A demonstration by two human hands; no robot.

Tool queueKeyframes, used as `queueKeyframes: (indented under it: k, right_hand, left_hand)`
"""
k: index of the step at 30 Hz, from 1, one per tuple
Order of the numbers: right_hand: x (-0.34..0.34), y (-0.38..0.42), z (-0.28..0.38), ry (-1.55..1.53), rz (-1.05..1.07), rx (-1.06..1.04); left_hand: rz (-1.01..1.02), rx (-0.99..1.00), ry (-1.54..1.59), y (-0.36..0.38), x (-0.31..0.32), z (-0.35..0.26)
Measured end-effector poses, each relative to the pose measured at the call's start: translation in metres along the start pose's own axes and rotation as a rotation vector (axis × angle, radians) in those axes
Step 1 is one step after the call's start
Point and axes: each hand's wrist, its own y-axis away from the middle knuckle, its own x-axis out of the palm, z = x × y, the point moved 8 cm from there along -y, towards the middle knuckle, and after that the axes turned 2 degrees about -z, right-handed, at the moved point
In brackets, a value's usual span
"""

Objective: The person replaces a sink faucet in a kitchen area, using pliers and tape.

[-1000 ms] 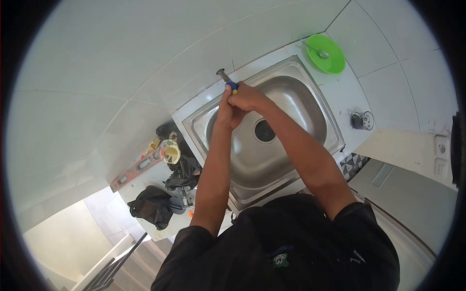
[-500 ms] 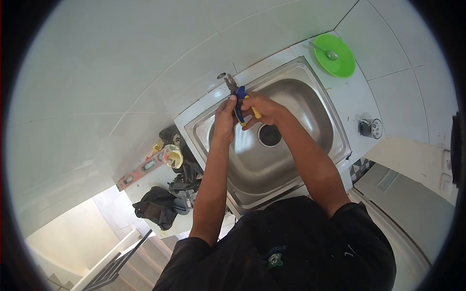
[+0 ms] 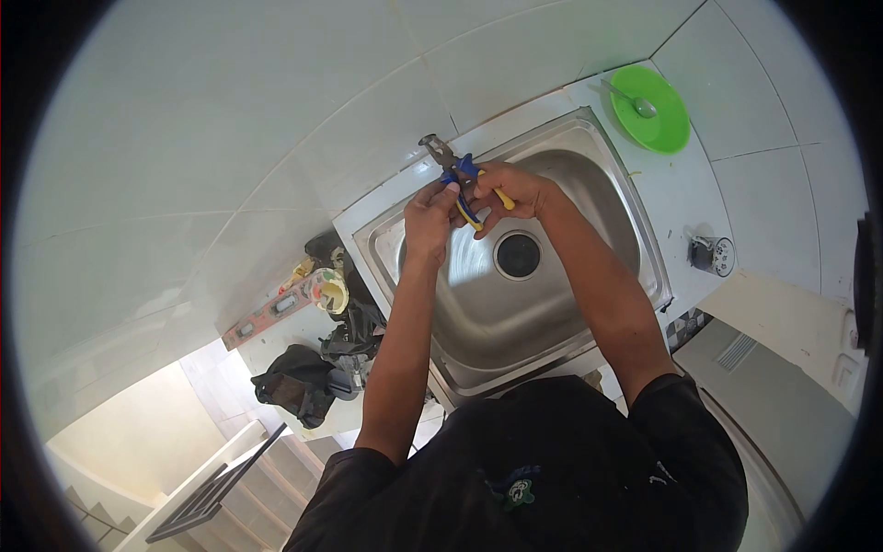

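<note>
Both of my hands are closed on a pair of pliers [image 3: 467, 210] with blue and yellow handles, held over the back part of a stainless steel sink [image 3: 570, 267]. My left hand [image 3: 429, 224] grips near the pivot, its thumb lying along the blue grip. From the other side, my right hand [image 3: 512, 187] has its fingers on the handles, which are spread apart. The metal jaws point toward the wall, and their tips overlap a small round wall fitting [image 3: 427, 140] in this view. The drain [image 3: 517, 255] lies below my hands.
A green bowl [image 3: 667, 124] with a spoon [image 3: 644, 108] and a patterned glass [image 3: 712, 256] stand on the counter at right. On the left are a red spirit level [image 3: 267, 317], a yellowish cup [image 3: 329, 293] and black plastic bags [image 3: 299, 382]. Stairs [image 3: 267, 483] descend at lower left.
The pliers' jaws now overlap the wall fitting, which showed just beside them before. The handles look spread wider, and the view has shifted slightly.
</note>
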Motion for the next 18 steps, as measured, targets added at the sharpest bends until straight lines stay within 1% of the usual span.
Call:
queueKeyframes:
  k: [3, 6, 10, 12, 15, 18]
  right_hand:
    - [-0.0023, -0.0006, -0.0029, 0.029, -0.009, 0.03]
    - [-0.0007, -0.0009, -0.0025, 0.055, -0.03, 0.042]
    - [0.0031, 0.0002, -0.0028, 0.067, -0.024, 0.056]
    - [0.0049, 0.0013, -0.0027, 0.082, -0.038, 0.071]
    - [0.0036, 0.0009, -0.0029, 0.095, -0.053, 0.083]
    - [0.0041, -0.0017, -0.0004, 0.09, -0.059, 0.075]
  left_hand:
    - [0.035, 0.004, 0.011, -0.0048, -0.0021, 0.003]
    - [-0.017, 0.019, 0.03, -0.0047, -0.0051, 0.0019]
    - [-0.029, 0.008, 0.078, -0.006, -0.0063, 0.0011]
    - [-0.053, -0.007, 0.044, -0.0052, -0.0094, 0.0038]
    - [-0.037, -0.019, 0.026, -0.0086, -0.0099, 0.0061]
    - [-0.057, -0.012, 0.046, -0.0087, -0.0113, 0.0041]
